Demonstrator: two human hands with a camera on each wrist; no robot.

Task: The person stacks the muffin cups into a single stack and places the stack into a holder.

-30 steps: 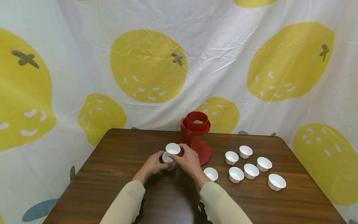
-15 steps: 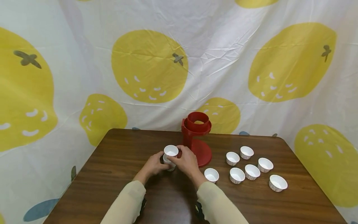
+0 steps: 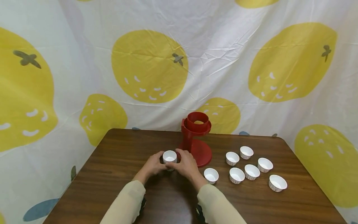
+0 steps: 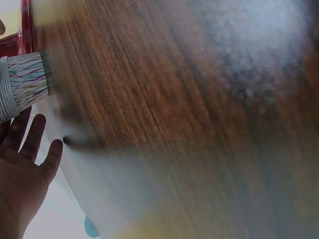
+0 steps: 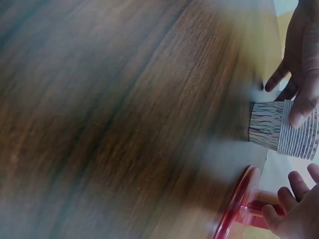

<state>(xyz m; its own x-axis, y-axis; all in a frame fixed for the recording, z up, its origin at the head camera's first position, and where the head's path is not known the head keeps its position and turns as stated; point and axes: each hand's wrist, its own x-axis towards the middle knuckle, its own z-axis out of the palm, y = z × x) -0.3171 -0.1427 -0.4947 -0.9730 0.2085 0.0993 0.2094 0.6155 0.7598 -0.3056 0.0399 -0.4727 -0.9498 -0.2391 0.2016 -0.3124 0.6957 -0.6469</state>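
Note:
A nested stack of white paper baking cups (image 3: 169, 158) stands upright on the table, its sides patterned with wavy coloured lines (image 4: 30, 79). My left hand (image 3: 153, 165) holds the stack from the left, thumb across its near side. From the right, my right hand (image 3: 185, 164) curves round the top of the stack, thumb in front and index finger behind. In the right wrist view the stack (image 5: 266, 124) shows many layered rims, with the left hand (image 5: 303, 59) gripping it. The lower fingers of the right hand (image 5: 294, 206) are spread away from the cups.
A red stand (image 3: 193, 138) with a ring-shaped holder on top and a round base is just behind the right hand. Several single white baking cups (image 3: 251, 172) are scattered to the right; one cup (image 3: 211, 175) lies close to the right wrist. A lemon-print cloth (image 3: 151, 118) hangs behind the table.
The right hand has lowered a white baking cup onto the stack, where it now sits nested in the one below. The left hand stays at the stack.

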